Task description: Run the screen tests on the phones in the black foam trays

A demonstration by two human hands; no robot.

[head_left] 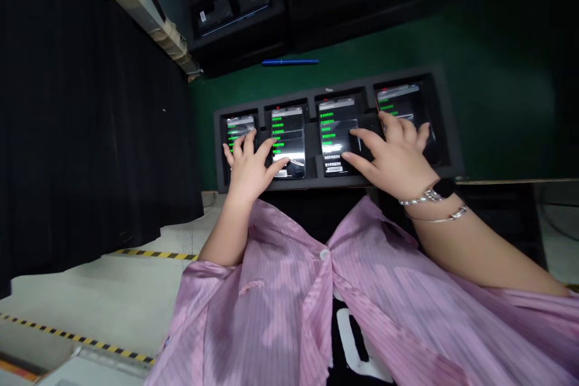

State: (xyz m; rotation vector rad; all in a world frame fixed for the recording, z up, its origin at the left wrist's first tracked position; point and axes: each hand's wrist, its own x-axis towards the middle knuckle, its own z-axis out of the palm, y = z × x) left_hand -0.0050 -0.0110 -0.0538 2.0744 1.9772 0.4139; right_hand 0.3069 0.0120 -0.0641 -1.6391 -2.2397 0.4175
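A black foam tray (313,157) lies along the front of the green table, with several lit smartphones in its compartments. My left hand (250,172) is spread over the leftmost phone (239,123); its thumb reaches onto the lower part of the second phone (289,132). My right hand (398,154) has its thumb and index finger over the third phone (337,120), while its other fingers rest at the rightmost phone (402,96). Green text lines show on the dark screens. Neither hand grips anything. Whether each fingertip actually touches glass, I cannot tell.
A blue pen (290,62) lies on the green table (362,60) behind the tray. Farther back stands a dark tray (235,27) with wrapped items. A black curtain (90,114) hangs at the left, beside a taped post (149,12).
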